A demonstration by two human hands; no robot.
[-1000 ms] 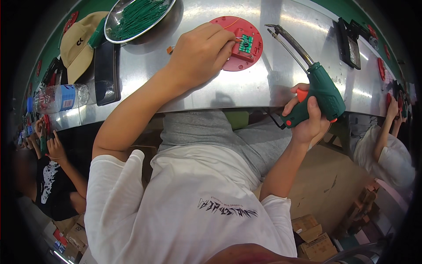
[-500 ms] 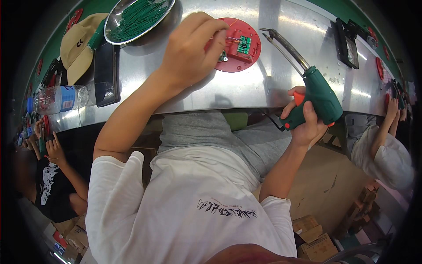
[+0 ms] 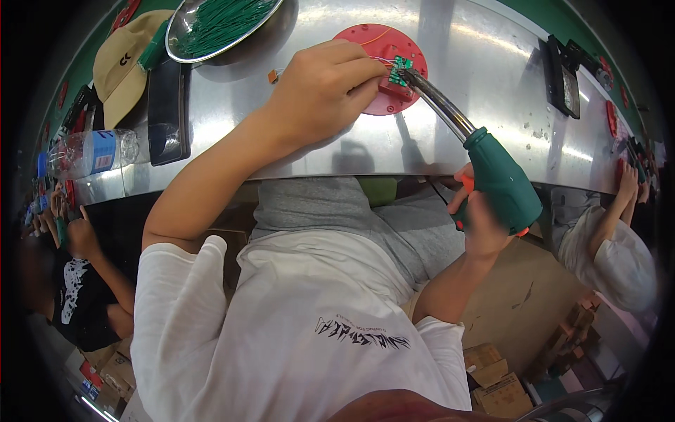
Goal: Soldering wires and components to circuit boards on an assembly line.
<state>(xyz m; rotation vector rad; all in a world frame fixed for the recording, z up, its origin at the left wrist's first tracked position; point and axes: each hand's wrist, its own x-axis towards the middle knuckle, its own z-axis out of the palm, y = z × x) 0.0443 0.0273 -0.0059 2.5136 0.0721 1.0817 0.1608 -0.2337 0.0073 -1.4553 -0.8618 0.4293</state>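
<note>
My right hand (image 3: 484,228) grips a green soldering gun (image 3: 503,176) with an orange trigger. Its long metal tip reaches up and left to a small green circuit board (image 3: 401,62), at or just over the surface. The board sits on a red block in a round red plastic housing (image 3: 360,35). My left hand (image 3: 327,88) is pinched at the board's left side, where thin wires (image 3: 383,59) run by the fingertips. What exactly lies between those fingertips is mostly hidden. Behind that hand, a small orange-brown connector (image 3: 273,75) rests on the metal table.
A metal bowl (image 3: 246,48) of green wires stands at the back left. Beside it are a tan cap (image 3: 123,67), a dark flat case (image 3: 169,105) and a plastic bottle (image 3: 95,153). A black tray (image 3: 562,77) lies far right. Other people sit on both sides.
The soldering gun's tip has swung left and down onto or over the board. My left hand has shifted right to the board's edge. The housing has moved slightly right, and the connector has come into view.
</note>
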